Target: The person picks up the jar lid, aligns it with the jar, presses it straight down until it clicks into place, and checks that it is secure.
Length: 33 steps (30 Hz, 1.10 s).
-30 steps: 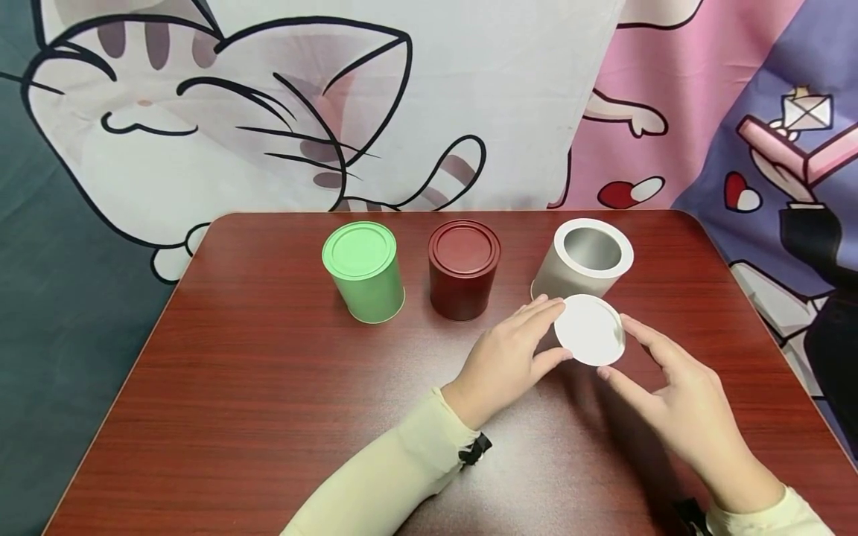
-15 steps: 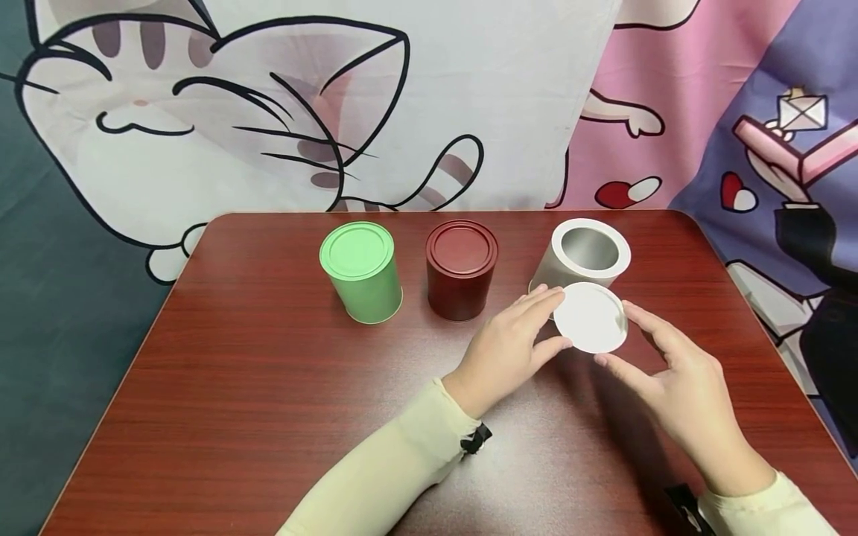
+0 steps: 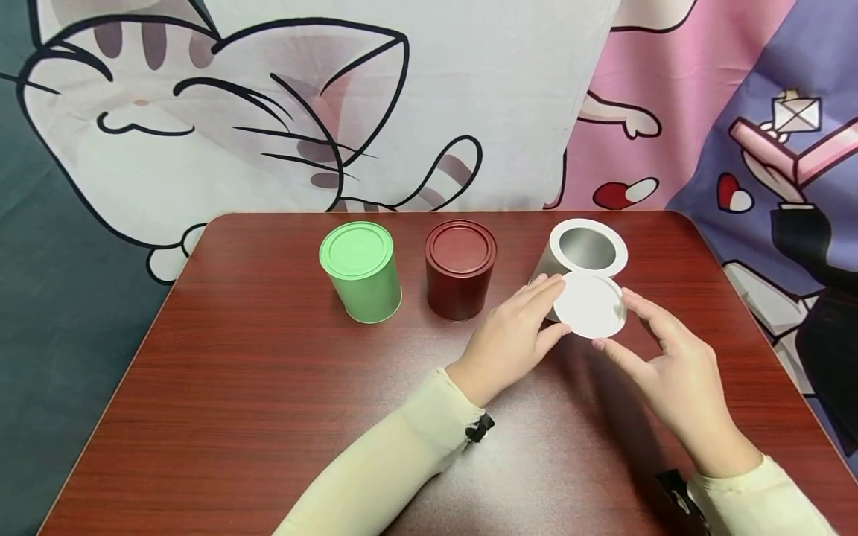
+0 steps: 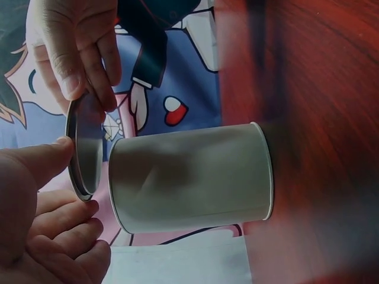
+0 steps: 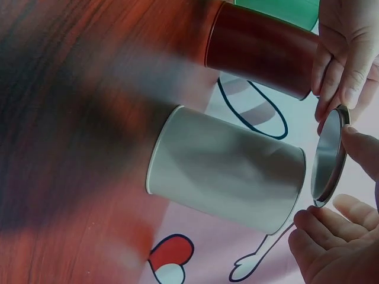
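A round white metal lid (image 3: 590, 307) is held up between my two hands, level with the top of an open white can (image 3: 548, 260) and in front of it. My left hand (image 3: 512, 339) pinches the lid's left edge between thumb and fingers. On the opposite edge, my right hand (image 3: 680, 376) grips with thumb and fingertips. Seen from the left wrist, the lid (image 4: 87, 151) stands a small gap off the can's (image 4: 192, 177) mouth, its hollow underside facing the can. The right wrist view has the same gap between lid (image 5: 329, 157) and can (image 5: 228, 168).
Left of the white can stands a dark red can (image 3: 461, 283) with its lid on. Farther left is a green can (image 3: 365, 286), also lidded. All are near the far edge of the brown wooden table (image 3: 234, 387). A cat-printed cloth (image 3: 436, 97) hangs behind it.
Both hands have moved the lid away from the body and toward the white can, so it now overlaps the can's front rim in the head view. The red and green cans stay put.
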Motion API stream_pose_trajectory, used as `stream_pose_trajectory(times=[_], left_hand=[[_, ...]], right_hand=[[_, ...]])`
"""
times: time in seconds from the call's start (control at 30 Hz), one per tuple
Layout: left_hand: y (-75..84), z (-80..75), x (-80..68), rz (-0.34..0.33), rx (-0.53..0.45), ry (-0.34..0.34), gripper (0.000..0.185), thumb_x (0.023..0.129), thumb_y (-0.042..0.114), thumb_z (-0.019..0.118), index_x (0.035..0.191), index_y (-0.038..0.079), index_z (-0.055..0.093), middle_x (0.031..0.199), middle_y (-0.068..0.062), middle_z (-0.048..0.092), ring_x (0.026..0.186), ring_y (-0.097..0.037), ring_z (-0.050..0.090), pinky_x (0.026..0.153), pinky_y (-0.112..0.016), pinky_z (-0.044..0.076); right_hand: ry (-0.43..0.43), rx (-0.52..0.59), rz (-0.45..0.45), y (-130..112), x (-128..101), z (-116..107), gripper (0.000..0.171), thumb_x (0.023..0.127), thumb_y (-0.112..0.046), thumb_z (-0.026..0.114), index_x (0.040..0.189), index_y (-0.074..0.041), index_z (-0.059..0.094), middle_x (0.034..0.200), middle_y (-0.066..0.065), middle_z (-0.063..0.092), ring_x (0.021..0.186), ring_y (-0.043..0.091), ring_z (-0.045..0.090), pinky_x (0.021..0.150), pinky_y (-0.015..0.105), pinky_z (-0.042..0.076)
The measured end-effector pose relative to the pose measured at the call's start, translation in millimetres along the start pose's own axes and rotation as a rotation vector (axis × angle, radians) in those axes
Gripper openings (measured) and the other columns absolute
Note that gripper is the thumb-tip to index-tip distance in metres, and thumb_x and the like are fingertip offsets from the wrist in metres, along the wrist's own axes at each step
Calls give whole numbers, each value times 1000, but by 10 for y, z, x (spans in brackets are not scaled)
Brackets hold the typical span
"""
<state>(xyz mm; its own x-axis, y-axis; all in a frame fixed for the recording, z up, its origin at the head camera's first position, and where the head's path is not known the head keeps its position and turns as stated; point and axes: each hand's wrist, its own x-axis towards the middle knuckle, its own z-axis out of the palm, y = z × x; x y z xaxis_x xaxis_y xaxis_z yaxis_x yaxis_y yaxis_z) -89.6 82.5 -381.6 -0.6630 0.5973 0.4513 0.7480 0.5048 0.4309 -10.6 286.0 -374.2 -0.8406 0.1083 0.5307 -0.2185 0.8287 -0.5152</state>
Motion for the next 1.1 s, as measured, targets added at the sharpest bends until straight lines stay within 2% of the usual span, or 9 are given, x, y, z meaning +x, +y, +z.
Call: stream_pose_trajectory(times=[0.27,0.37,0.5,0.7,0.8,0.93,1.1], left_hand=[[-14,2,65,-26,22,-37,57,97,32,67,146,7,52,147,-4,55,139,-15,46,114,-23,32],[-17,14,94,-33,29,-50,57,98,33,66,147,7,51,148,-3,53,140,-14,45,115,-22,30],[-6,26,151,-44,45,-70,58,99,33,65,149,8,49,150,-3,51,141,-13,43,115,-22,30],[16,30,235,-61,48,-101,58,100,32,64,150,8,46,152,-3,49,143,-14,40,115,-23,30],[14,41,259,-70,46,-113,58,100,31,63,150,8,46,152,-3,49,144,-15,40,116,-24,30],[4,53,295,-88,54,-121,57,100,30,63,150,8,46,152,-3,49,144,-15,39,115,-25,32],[-6,48,346,-94,67,-128,58,99,31,63,150,8,46,154,-4,47,145,-16,38,115,-24,32]], right_hand=[[-9,-17,20,8,59,23,78,63,-7,94,135,-12,65,127,13,68,114,-26,41,92,-1,29],[-15,-35,36,15,73,21,76,65,-10,93,136,-13,65,127,13,68,115,-21,45,91,-1,29],[-23,-52,64,26,97,7,74,68,-13,92,137,-15,64,127,13,68,116,-5,55,90,0,30],[-40,-57,92,61,146,-12,72,70,-16,91,137,-15,64,127,12,68,114,19,62,88,3,31],[-58,-60,92,76,181,-18,72,70,-18,91,137,-13,63,128,13,68,115,33,62,90,18,40],[-82,-68,86,86,237,-25,72,71,-18,90,137,-9,62,129,16,66,115,38,61,85,44,43],[-116,-92,86,106,304,-19,72,74,-23,89,138,-7,60,129,19,65,90,34,61,80,50,43]])
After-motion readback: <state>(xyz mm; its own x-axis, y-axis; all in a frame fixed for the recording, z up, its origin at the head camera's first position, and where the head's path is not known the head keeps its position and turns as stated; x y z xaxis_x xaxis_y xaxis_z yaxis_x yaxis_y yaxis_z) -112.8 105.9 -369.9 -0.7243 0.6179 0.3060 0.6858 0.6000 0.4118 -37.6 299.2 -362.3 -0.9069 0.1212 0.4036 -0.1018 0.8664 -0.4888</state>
